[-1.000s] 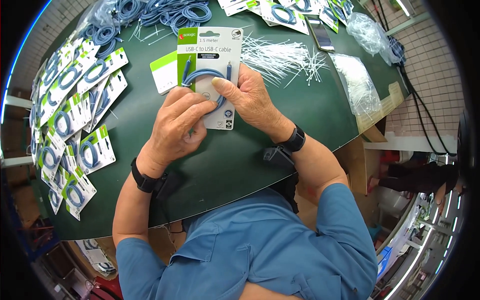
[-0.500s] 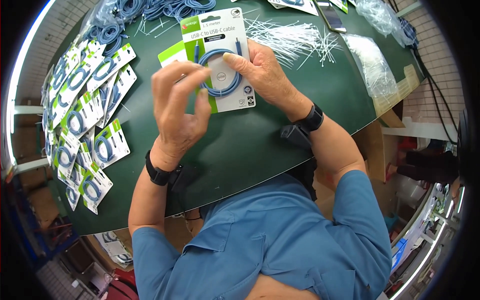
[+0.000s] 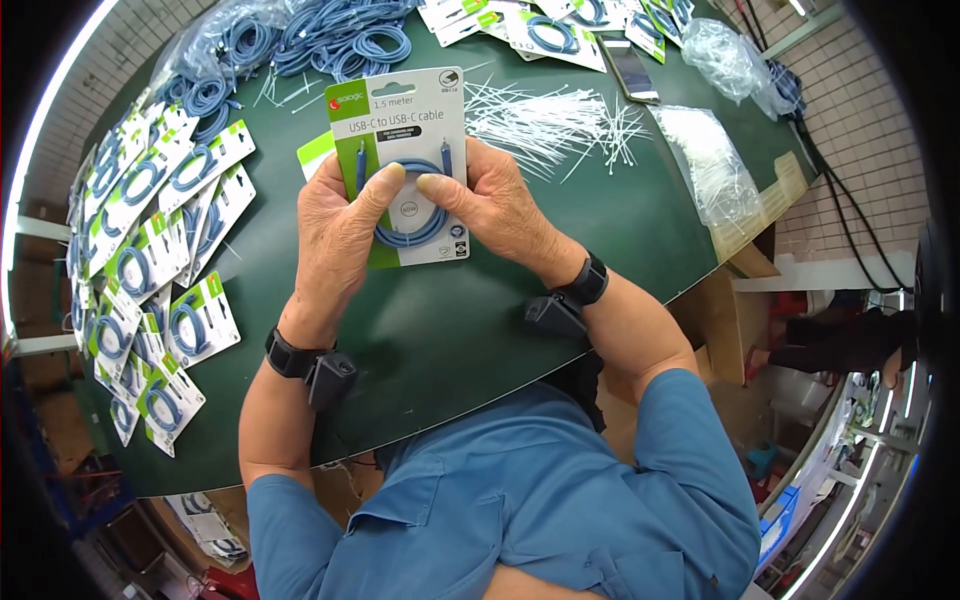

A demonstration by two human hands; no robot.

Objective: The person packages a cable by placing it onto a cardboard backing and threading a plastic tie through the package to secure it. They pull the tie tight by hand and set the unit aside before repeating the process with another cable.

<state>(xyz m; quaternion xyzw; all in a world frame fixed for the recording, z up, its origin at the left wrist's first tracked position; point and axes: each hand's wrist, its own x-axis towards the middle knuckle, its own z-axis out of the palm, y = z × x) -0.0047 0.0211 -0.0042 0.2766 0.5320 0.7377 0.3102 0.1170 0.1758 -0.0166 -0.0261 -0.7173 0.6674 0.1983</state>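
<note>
A white and green retail card is held up between my two hands over the table. A coiled blue USB cable lies on its front, with both plugs pointing up at the sides. My left hand grips the card's left edge, thumb pressing on the coil. From the right edge, my right hand holds it too, its thumb on the coil near the other thumb. Behind the card's left side shows part of another green and white card. The fingers behind the card are hidden.
Many carded cables overlap along the left of the green table. Loose blue coils lie at the back left. White cable ties spread beyond my right hand, with a bag of ties and a phone farther right.
My left hand has come from hovering in front of the card to gripping its left edge, thumb on the coil. My right hand still holds the card. The whole view has shifted slightly.
</note>
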